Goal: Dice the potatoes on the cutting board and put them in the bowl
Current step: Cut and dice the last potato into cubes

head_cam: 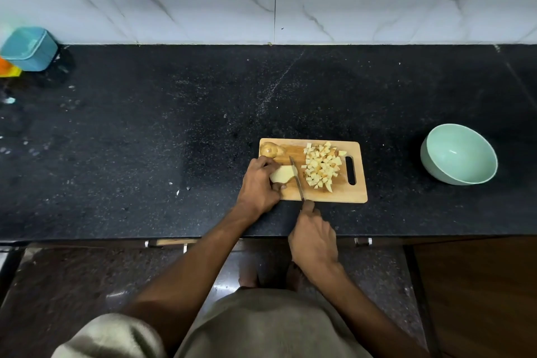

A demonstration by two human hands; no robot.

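The left hand (pixel 258 186) is pinning a potato half (pixel 281 174) on the cutting board (pixel 334 196), its length running toward the knife (pixel 297 179); the right hand (pixel 313 238) is clamped on the handle, blade crossing that length; dice (pixel 321 166) are lying beyond, the bowl (pixel 460 154) well right; fingertips and handle are hiding.

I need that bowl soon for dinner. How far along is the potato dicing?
Partly done. A pile of diced potato sits on the cutting board. In hand: the left hand steadies a cut potato piece while the right hand works the knife. Left: a whole potato on the board, and the bowl is empty.
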